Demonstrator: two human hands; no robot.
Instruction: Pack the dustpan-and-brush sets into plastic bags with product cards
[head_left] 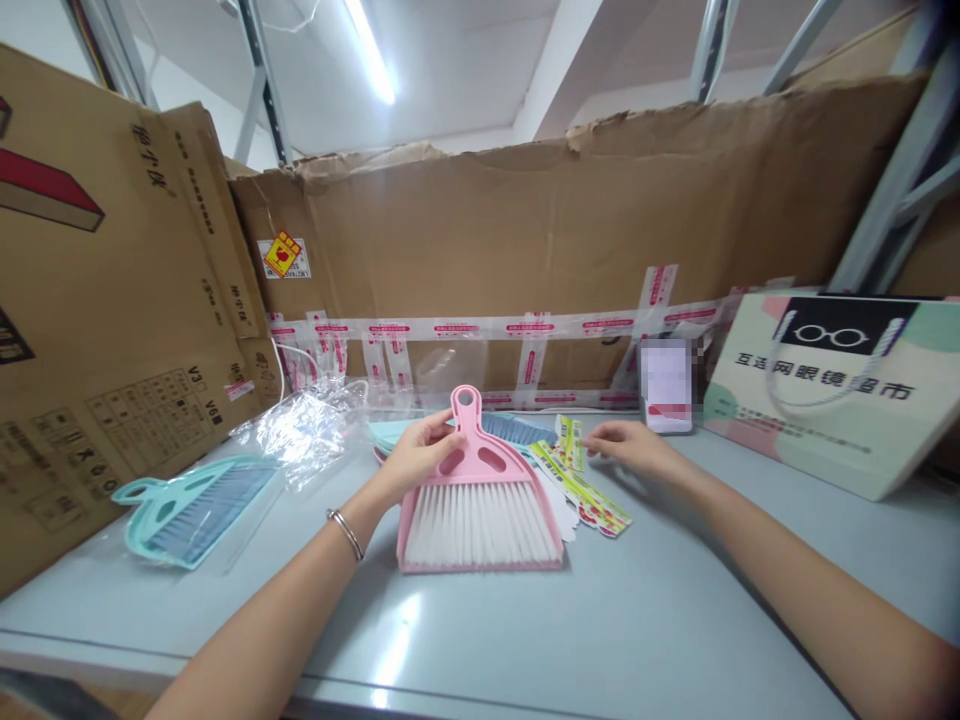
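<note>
My left hand (421, 458) is closed on the pink dustpan (406, 545) near its handle. A matching pink brush with white bristles (476, 525) is nested in the dustpan, bristles toward me. My right hand (626, 448) has its fingers curled together at the edge of a small yellow-green label card (571, 443). More printed label cards (581, 487) lie spread just right of the dustpan, overlapping. Behind the pink set are other blue-green dustpan sets (386, 434), partly hidden by my left hand and the pink set.
On the left lies a turquoise dustpan set (202, 510) in clear wrap, near crumpled clear plastic (311, 430). A phone (666, 388) leans upright at the back right, beside a printed paper bag (832, 400). Large cardboard boxes (465, 240) enclose the grey table (600, 630) behind and left.
</note>
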